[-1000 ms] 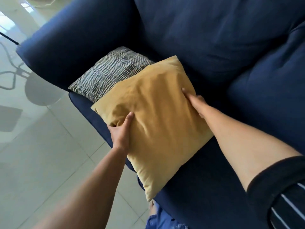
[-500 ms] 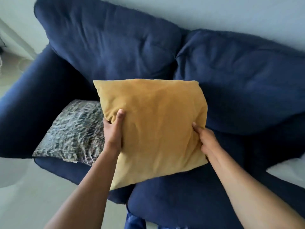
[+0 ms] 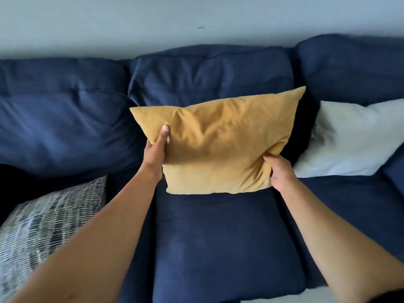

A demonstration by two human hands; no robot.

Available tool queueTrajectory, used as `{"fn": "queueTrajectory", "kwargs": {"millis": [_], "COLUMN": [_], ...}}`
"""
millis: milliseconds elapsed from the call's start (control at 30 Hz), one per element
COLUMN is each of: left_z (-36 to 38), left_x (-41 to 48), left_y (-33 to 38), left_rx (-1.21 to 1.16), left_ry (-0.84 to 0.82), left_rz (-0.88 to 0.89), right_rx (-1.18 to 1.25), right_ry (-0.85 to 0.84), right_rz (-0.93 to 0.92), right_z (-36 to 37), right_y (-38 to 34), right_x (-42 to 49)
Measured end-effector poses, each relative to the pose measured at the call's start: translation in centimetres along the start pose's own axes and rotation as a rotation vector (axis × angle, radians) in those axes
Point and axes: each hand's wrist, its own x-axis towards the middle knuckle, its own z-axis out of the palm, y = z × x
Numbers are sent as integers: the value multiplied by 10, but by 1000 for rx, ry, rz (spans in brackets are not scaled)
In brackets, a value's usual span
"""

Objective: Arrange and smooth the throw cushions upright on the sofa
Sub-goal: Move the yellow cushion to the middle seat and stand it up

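A mustard-yellow cushion (image 3: 220, 145) is held upright over the middle seat of the navy sofa (image 3: 218, 248), in front of the middle back cushion. My left hand (image 3: 156, 153) grips its left edge, thumb on the front face. My right hand (image 3: 281, 171) pinches its lower right corner. A grey patterned cushion (image 3: 46, 228) lies flat on the left seat, below my left forearm. A white cushion (image 3: 349, 138) leans on the right seat against the sofa back, just right of the yellow one.
The sofa's three navy back cushions (image 3: 61, 119) run along a pale wall (image 3: 153, 22). A strip of light floor (image 3: 284, 297) shows at the bottom edge, below the middle seat.
I have carried the yellow cushion rightward from beside the grey patterned cushion to the middle seat. The view has swung right, and the white cushion has come into sight.
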Motion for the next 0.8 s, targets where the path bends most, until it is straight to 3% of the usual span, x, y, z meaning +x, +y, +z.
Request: {"fn": "queueTrajectory", "kwargs": {"millis": [133, 267, 533, 600, 800], "left_z": [11, 14, -5, -10, -20], "left_x": [6, 20, 32, 33, 32], "left_y": [-8, -1, 0, -2, 3], "left_rx": [79, 90, 229, 234, 218], "left_ry": [11, 155, 438, 418, 149], "left_rz": [-21, 36, 61, 54, -2], "right_rx": [-82, -24, -233, -214, -278], "right_ry": [-28, -137, -2, 77, 282], "right_rz": [21, -106, -250, -300, -324], "right_z": [-15, -11, 13, 16, 39], "right_y": [-8, -38, -72, -68, -44], "right_x": [10, 15, 32, 36, 32]}}
